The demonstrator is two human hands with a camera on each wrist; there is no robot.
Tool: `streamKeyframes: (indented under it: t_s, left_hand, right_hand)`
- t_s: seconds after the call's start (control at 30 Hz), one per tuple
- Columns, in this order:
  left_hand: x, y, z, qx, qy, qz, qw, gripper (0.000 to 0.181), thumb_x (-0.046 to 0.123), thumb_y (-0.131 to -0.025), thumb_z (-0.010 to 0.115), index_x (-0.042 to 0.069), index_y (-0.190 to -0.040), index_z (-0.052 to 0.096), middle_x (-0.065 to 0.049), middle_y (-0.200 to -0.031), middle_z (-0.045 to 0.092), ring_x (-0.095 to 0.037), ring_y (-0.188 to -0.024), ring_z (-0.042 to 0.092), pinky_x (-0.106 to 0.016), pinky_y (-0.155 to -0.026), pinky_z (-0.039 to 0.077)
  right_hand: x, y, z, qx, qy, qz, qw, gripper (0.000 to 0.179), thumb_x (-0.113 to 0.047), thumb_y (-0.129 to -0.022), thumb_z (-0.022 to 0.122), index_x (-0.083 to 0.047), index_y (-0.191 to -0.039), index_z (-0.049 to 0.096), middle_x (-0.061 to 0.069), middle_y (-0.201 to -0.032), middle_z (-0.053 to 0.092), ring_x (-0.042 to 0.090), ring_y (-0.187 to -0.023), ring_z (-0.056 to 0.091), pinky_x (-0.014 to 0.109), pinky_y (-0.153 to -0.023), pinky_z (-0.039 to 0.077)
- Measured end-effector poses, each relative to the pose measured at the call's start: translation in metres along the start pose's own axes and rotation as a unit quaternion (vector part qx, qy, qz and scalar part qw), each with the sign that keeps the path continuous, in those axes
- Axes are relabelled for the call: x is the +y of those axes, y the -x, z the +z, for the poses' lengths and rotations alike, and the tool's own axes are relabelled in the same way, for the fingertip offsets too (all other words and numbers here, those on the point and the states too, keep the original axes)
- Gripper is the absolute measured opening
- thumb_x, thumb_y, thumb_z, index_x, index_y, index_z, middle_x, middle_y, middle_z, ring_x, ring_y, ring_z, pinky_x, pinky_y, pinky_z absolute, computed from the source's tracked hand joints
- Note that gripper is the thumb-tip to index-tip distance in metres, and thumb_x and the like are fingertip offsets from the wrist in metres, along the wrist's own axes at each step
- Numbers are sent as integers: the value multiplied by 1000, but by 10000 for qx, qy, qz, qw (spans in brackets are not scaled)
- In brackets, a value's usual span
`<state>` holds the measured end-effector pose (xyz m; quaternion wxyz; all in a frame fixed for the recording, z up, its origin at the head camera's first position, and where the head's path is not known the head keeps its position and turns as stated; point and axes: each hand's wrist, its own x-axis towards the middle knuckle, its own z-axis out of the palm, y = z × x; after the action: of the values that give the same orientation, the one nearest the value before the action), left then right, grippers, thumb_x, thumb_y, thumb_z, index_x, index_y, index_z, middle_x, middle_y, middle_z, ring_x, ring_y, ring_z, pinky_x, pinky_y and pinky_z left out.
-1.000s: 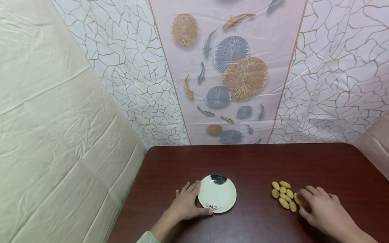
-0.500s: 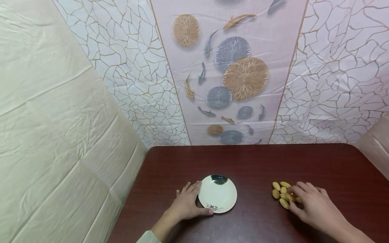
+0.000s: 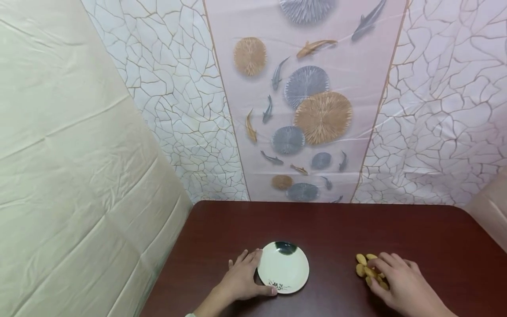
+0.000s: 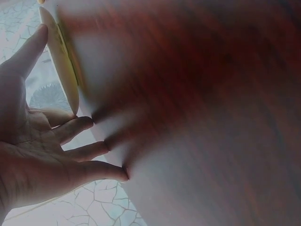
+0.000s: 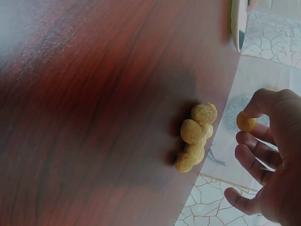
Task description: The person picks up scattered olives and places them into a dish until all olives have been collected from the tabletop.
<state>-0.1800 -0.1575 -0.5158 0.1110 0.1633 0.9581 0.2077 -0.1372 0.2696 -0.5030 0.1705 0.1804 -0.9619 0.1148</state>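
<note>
At the left, my left hand (image 3: pixel 242 279) stays as it was one second ago, straight fingers spread, thumb and forefinger touching the rim of the white plate (image 3: pixel 283 269) on the dark red table (image 3: pixel 336 226). Further right lies the small pile of yellow pieces (image 3: pixel 361 270), and my right hand (image 3: pixel 402 281) has since moved leftward over it, thumb and forefinger pinching one held piece (image 5: pixel 246 122), which the right wrist view shows apart from the others.
</note>
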Motion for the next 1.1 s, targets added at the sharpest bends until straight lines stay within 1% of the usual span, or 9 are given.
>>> streamKeyframes:
  t_s: [0.07, 0.17, 0.27, 0.37, 0.47, 0.53, 0.73, 0.93, 1.1]
  left_hand:
    - [1, 1, 0, 38, -24, 3, 10000, 125, 71, -80, 89, 6, -172, 36, -13, -175, 45, -51, -164, 35, -89, -121, 28]
    - [1, 3, 0, 78, -11, -1, 10000, 125, 71, -80, 89, 6, -172, 36, -13, -176, 45, -51, -164, 35, -89, -121, 28]
    - [0, 4, 2, 62, -11, 28, 10000, 125, 71, -80, 90, 6, -172, 36, -14, -175, 46, -52, -164, 35, -90, -120, 28]
    - [-1, 7, 6, -36, 32, 1, 10000, 125, 71, -80, 90, 7, -172, 36, -14, -175, 46, -51, -164, 35, -90, -120, 28]
    - [-2, 8, 7, -71, 60, -21, 10000, 124, 71, -81, 89, 7, -173, 36, -13, -175, 45, -51, -164, 34, -90, -120, 28]
    - [-2, 9, 5, -93, 80, -50, 9999, 124, 71, -81, 89, 8, -173, 35, -13, -176, 44, -51, -165, 33, -90, -120, 27]
    - [-3, 13, -3, -24, 3, -68, 10000, 124, 70, -80, 90, 7, -172, 35, -15, -176, 45, -52, -164, 33, -90, -120, 28]
    - [-3, 9, 0, -39, 5, -58, 10000, 125, 73, -80, 88, 8, -173, 35, -14, -175, 46, -51, -165, 34, -90, -121, 27]
    - [0, 2, 2, -80, 64, -40, 9999, 126, 73, -80, 88, 9, -173, 34, -13, -175, 46, -50, -165, 33, -88, -123, 26]
  right_hand:
    - [-2, 0, 1, 27, -1, -4, 10000, 31, -25, -80, 97, -27, -103, 76, -17, -99, 62, 11, -90, 61, 59, -75, 57]
    - [-4, -3, 5, 218, 7, -109, 9997, 33, -24, -77, 97, -25, -103, 76, -13, -102, 66, 16, -93, 64, 59, -75, 56]
    - [-7, -2, 8, 437, 24, -255, 9987, 36, -22, -73, 97, -25, -101, 76, -14, -101, 66, 14, -92, 62, 58, -74, 57]
    - [-11, 1, 11, 482, 26, -338, 9983, 37, -23, -71, 98, -27, -101, 76, -16, -100, 64, 12, -90, 61, 56, -73, 58]
    - [-16, 0, 13, 365, 1, -285, 9989, 38, -24, -73, 98, -30, -102, 74, -17, -102, 64, 13, -94, 62, 57, -76, 59]
    - [-20, -3, 13, 264, -51, -242, 9993, 38, -25, -75, 98, -33, -102, 73, -20, -103, 62, 12, -94, 62, 57, -78, 58]
    - [-33, -14, 14, 499, -137, -427, 9977, 39, -19, -76, 96, -36, -99, 70, -24, -98, 60, 2, -89, 53, 50, -76, 53]
    - [-36, -17, 16, 450, -222, -410, 9979, 39, -19, -76, 97, -36, -99, 70, -27, -95, 55, -3, -87, 47, 49, -77, 52]
    - [-34, -19, 18, 634, -155, -571, 9962, 41, -19, -74, 97, -36, -100, 70, -27, -94, 53, -3, -87, 46, 48, -76, 52]
